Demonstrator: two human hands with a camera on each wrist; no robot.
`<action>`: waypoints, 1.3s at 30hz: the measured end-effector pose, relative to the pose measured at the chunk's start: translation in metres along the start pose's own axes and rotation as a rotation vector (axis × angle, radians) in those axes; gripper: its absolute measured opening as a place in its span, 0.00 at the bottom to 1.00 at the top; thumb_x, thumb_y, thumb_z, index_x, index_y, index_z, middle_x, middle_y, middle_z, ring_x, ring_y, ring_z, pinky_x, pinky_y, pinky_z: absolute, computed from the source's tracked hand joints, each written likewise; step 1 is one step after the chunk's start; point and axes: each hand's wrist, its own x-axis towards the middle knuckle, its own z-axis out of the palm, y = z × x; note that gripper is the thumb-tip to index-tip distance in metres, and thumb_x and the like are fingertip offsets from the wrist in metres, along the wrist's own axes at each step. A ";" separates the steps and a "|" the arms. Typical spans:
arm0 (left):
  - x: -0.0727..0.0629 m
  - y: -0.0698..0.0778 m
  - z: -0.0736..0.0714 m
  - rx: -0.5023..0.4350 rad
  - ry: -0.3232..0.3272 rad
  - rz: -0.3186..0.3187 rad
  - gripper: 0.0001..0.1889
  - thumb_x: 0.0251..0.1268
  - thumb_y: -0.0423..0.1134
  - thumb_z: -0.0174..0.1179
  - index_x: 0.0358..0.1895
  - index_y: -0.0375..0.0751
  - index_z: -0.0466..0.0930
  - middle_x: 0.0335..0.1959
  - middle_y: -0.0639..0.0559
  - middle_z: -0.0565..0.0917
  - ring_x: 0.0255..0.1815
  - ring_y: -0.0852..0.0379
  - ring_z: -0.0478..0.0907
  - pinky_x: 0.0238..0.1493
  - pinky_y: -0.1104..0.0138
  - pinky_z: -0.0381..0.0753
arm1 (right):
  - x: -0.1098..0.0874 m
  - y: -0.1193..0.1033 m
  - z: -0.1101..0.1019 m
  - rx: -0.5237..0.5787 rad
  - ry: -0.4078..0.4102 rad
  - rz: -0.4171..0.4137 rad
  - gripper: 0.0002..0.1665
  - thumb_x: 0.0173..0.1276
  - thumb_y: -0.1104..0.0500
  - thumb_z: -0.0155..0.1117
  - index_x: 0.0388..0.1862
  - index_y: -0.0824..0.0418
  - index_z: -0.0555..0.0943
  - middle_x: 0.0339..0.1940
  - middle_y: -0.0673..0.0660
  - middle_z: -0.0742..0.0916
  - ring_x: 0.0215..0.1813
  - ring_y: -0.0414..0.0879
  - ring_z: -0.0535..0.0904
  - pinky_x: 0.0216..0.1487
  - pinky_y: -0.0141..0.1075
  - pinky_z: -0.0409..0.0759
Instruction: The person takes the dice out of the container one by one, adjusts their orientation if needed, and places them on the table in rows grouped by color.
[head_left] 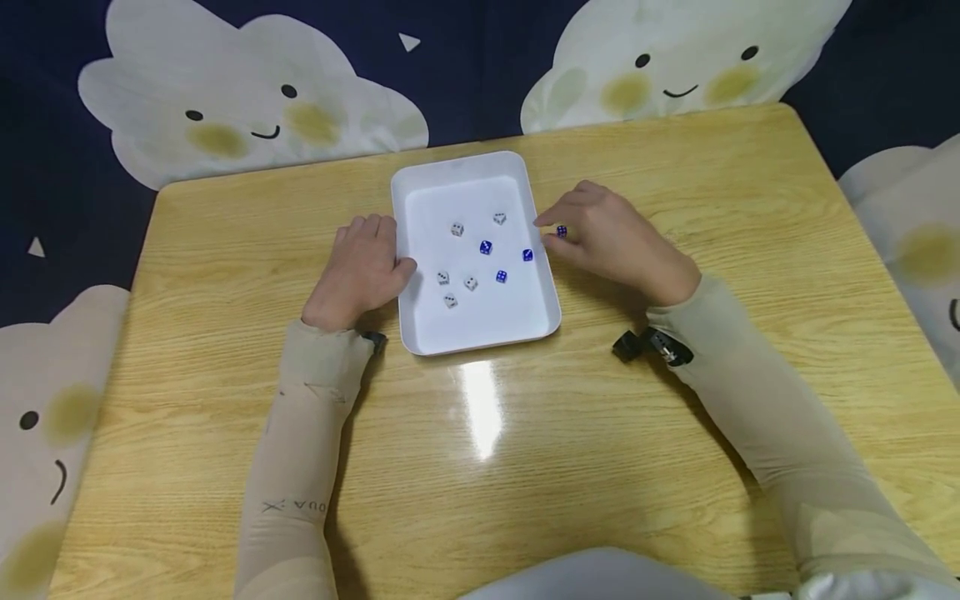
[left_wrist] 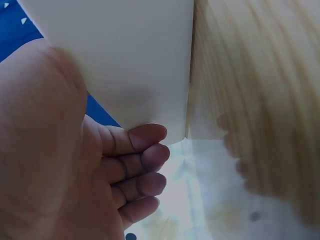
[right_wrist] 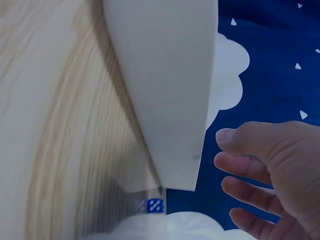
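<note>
A white tray (head_left: 480, 333) lies on the table with several white dice (head_left: 450, 300) and three blue dice (head_left: 486, 247) in it. My left hand (head_left: 360, 271) grips its left side, thumb over the rim and curled fingers (left_wrist: 150, 135) against the outer wall. Just off the right rim hovers my right hand (head_left: 607, 242), thumb and fingers apart with nothing between them. Below it, a single blue die (right_wrist: 155, 205) sits on the table close to the tray's outer wall; the head view shows that die in the gap between thumb and fingers.
The wooden table (head_left: 480, 492) extends around the tray on every side. Dark blue cloth with white clouds (head_left: 255, 92) hangs behind the table's far edge. Black wrist cameras (head_left: 628, 346) sit at both sleeve cuffs.
</note>
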 end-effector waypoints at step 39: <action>-0.001 -0.002 0.001 0.002 -0.029 -0.012 0.25 0.68 0.48 0.44 0.55 0.28 0.68 0.46 0.39 0.72 0.50 0.41 0.65 0.57 0.50 0.65 | 0.024 -0.038 0.044 -0.051 -0.220 -0.176 0.12 0.69 0.58 0.68 0.49 0.60 0.89 0.44 0.58 0.92 0.48 0.55 0.82 0.55 0.46 0.80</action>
